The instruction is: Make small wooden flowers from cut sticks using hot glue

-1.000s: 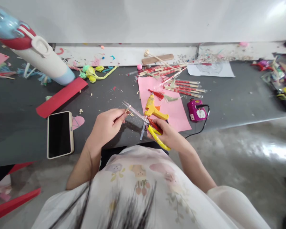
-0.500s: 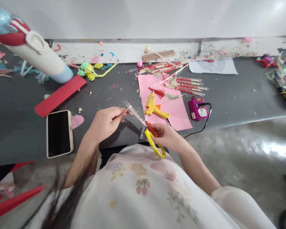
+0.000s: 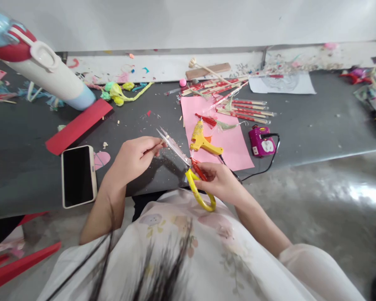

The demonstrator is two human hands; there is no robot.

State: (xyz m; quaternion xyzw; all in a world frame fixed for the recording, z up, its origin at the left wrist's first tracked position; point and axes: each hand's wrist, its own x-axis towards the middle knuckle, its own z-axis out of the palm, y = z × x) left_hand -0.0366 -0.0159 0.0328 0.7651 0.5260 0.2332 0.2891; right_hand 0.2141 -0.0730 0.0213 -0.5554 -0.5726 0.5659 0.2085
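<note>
My right hand [image 3: 217, 179] is closed on scissors with a yellow handle [image 3: 200, 196]. Their blades [image 3: 174, 146] point up and to the left, slightly parted. A red part shows near the pivot, partly covered by my fingers. Pinched between thumb and fingertips of my left hand [image 3: 139, 159] is a short, thin, pale wooden stick [image 3: 163, 143], mostly hidden. Its end sits right at the blades; whether they touch it I cannot tell. Small pale crumbs lie on the table below.
Beyond my right hand, a yellow glue gun [image 3: 202, 140] rests on pink paper [image 3: 238, 150], beside a purple box [image 3: 262, 142] with a cable. Red-and-pale sticks [image 3: 244, 112] lie behind. At left are a phone [image 3: 78, 176], a red strip [image 3: 78, 127] and a bottle [image 3: 56, 75].
Both hands have shifted slightly left, with the scissors and stick. The blades look a little further apart. Strands of hair have swung across the front of the shirt.
</note>
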